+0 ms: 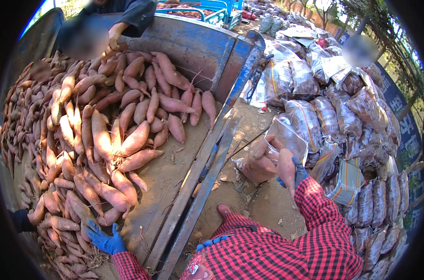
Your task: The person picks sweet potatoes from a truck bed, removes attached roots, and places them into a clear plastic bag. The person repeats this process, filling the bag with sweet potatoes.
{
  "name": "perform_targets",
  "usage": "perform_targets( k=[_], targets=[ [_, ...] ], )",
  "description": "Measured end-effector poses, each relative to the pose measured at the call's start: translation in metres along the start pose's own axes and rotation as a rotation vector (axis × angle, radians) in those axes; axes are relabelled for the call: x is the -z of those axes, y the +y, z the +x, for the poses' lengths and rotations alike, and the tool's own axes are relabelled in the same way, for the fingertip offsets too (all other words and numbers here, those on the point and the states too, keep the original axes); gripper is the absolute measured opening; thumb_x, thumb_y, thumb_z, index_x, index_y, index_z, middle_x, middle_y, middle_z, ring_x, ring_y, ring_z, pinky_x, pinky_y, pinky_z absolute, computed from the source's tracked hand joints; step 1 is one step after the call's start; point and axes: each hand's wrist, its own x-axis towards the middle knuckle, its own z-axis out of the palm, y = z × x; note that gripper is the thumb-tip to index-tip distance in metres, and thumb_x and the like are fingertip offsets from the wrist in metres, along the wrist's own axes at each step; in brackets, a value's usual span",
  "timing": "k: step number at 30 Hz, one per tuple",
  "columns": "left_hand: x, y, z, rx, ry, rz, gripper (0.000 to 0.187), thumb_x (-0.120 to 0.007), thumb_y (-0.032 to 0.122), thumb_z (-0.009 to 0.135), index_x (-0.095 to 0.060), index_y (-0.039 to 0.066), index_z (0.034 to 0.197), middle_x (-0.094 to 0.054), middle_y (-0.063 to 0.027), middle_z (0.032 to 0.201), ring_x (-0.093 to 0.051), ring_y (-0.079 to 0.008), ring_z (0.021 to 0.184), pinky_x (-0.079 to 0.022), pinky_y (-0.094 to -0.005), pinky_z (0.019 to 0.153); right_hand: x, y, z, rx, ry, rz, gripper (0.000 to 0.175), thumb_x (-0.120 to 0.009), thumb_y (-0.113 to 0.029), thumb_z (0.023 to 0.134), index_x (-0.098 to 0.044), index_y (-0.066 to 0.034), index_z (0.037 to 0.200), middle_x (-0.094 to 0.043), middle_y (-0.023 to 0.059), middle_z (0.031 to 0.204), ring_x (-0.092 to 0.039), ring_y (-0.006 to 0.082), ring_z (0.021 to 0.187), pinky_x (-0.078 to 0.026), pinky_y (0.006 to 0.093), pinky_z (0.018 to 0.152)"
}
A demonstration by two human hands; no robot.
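A blue glove covers my left hand [105, 238], which is spread beside the near edge of a heap of sweet potatoes [124, 143] on a truck bed [152, 199]. Its fingertips reach the nearest roots; I see nothing gripped in it. On the other side, my gloved right hand [299, 172] holds one large sweet potato [286, 166] upright. That root is at the mouth of a clear plastic bag [289, 136] standing on the ground. Several sweet potatoes [259, 164] fill the lower part of the bag.
The rusty metal side edge [212, 154] of the truck bed runs between my hands. Filled plastic bags [303, 119] are stacked at the right. A co-worker's hand [111, 43] holds a root at the heap's far side. Another dark sleeve [19, 220] is at far left.
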Motion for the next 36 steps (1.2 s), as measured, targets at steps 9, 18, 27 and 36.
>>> perform_targets(
  k=[9, 18, 27, 36],
  targets=[
    [0.002, -0.020, -0.023, 0.043, -0.005, 0.168, 0.096, -0.068, 0.060, 0.080, -0.027, 0.016, 0.154, -0.027, -0.0231, 0.155, -0.031, -0.0387, 0.140, -0.029, -0.0509, 0.112, 0.094, -0.084, 0.190, 0.260, 0.464, -0.717, 0.053, -0.065, -0.051, 0.086, -0.066, -0.0063, 0.115, -0.070, 0.0151, 0.104, -0.068, 0.0314, 0.087, -0.055, 0.0432, 0.078],
    [0.018, -0.013, -0.037, 0.206, -0.067, -0.085, 0.098, -0.076, 0.051, 0.074, -0.030, 0.014, 0.153, -0.027, -0.0234, 0.155, -0.029, -0.0394, 0.141, -0.024, -0.0492, 0.116, 0.089, -0.052, 0.226, 0.616, 0.221, -0.788, 0.010, -0.061, -0.021, 0.093, -0.068, -0.0132, 0.094, -0.058, 0.0017, 0.069, -0.051, 0.0110, 0.054, -0.042, 0.0269, 0.047],
    [0.067, -0.025, -0.049, 0.375, -0.149, -0.184, 0.096, -0.076, 0.051, 0.076, -0.031, 0.016, 0.153, -0.026, -0.0247, 0.154, -0.026, -0.0429, 0.141, -0.022, -0.0518, 0.115, -0.280, 0.068, 0.066, 0.463, -0.489, -0.757, 0.036, -0.068, -0.011, 0.089, -0.062, -0.0018, 0.123, -0.067, 0.0054, 0.099, -0.063, 0.0109, 0.077, -0.048, 0.0214, 0.063],
    [0.084, -0.067, -0.015, 0.618, 0.106, -0.373, 0.068, -0.074, 0.025, 0.084, -0.045, 0.000, 0.140, -0.054, -0.0209, 0.128, -0.055, -0.0328, 0.114, -0.046, -0.0404, 0.097, -0.581, 0.238, -0.034, 1.449, -1.711, -0.931, 0.035, -0.065, -0.004, 0.081, -0.064, -0.0092, 0.116, -0.067, 0.0124, 0.101, -0.065, 0.0316, 0.088, -0.053, 0.0410, 0.074]
  ],
)
